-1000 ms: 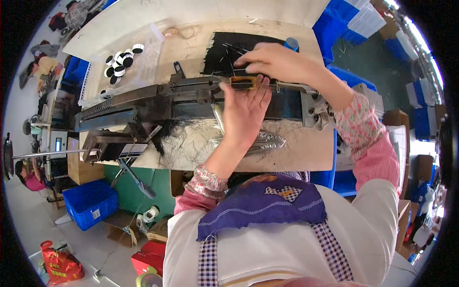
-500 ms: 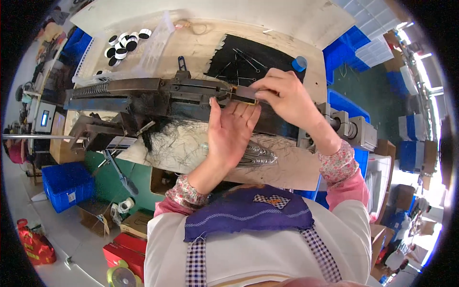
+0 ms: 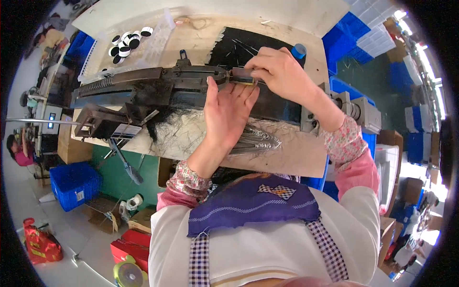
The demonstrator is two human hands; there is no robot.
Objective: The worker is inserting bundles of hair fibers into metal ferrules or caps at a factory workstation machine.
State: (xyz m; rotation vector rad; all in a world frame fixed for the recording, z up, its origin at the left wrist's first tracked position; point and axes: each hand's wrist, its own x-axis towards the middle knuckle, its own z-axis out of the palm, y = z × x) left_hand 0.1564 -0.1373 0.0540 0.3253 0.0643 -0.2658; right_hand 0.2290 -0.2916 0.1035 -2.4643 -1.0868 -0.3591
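A long dark metal bench machine (image 3: 148, 88) lies across the table, with a spring at its left end. My left hand (image 3: 228, 110) is palm up with its fingers stretched out, and its fingertips lie along the near side of a small brownish block (image 3: 242, 75) at the machine's middle. My right hand (image 3: 279, 71) reaches over from the right, thumb and fingers closed in a pinch by the block's right end. What sits between those fingertips is hidden. Nearer to me, behind my left wrist, lies a bundle of thin metal wires (image 3: 258, 139).
Black bristle hairs (image 3: 179, 122) are strewn along the machine's near side. Behind it lies a black cloth (image 3: 229, 40) with thin wire tools and a blue cap (image 3: 299, 51). A clear tray (image 3: 160, 40) holds several white-and-black round pieces (image 3: 125, 50). Grey cylindrical machine parts (image 3: 354, 110) stand at right.
The whole view has shifted, so the machine appears slightly higher. Both hands stay at the block, with the left still flat and the right still pinching; the right hand now covers more of the black cloth.
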